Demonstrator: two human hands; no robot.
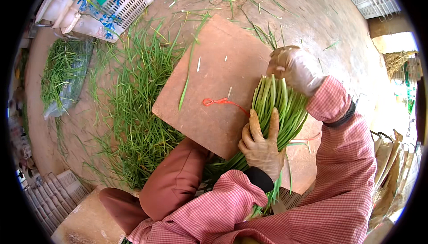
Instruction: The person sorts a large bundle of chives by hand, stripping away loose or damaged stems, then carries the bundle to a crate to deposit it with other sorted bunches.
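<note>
At the centre, the board (191, 94) looks hard, matt and fairly smooth, lightly scuffed. The red tie (220, 101) on it resembles thin plastic strip. At four o'clock, the green stalks (285, 110) are smooth with a soft sheen. Thin, wrinkled gloves (307, 77), translucent like plastic film, cover the left hand (262, 149) and right hand (292, 65). The checked sleeves (343, 155) are matt woven cloth; the trousers (174, 181), at seven o'clock, plain matt cloth. Glossy, crinkled clear plastic forms the bag (73, 94) at nine o'clock; smooth, perforated plastic, the crate (129, 5) at eleven.
</note>
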